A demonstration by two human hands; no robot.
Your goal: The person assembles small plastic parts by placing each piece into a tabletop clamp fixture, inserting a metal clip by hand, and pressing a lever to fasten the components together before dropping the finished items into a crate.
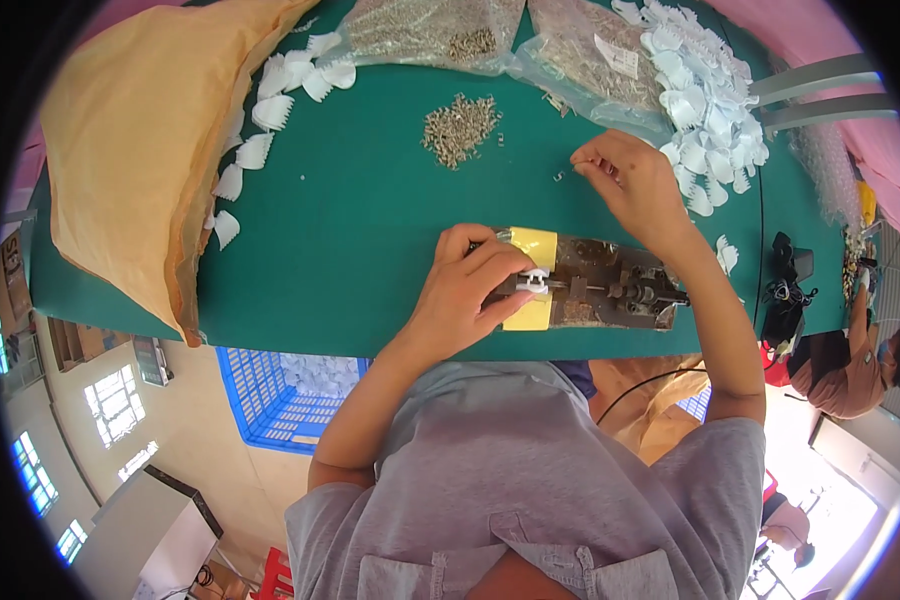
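A dark metal fixture [610, 285] with yellow tape [532, 243] at its left end lies on the green table in front of me. My left hand [470, 290] is closed at that taped end, thumb and fingers gripping a small white plastic piece [536, 281]. Beyond the fixture, to the right, my right hand [630, 185] hangs over the table with its fingertips pinched together. Whatever is between them, if anything, is too small to name. Just left of those fingertips lies one small metal clip [558, 176]. A pile of similar small metal pieces [460, 131] sits further back.
White toothed plastic pieces [705, 110] are heaped at the back right; more trail beside a big tan paper sack [140, 150] at left. Clear bags of metal parts [420, 35] line the back. A blue crate [265, 410] stands below the table edge. Other people [855, 370] are at right.
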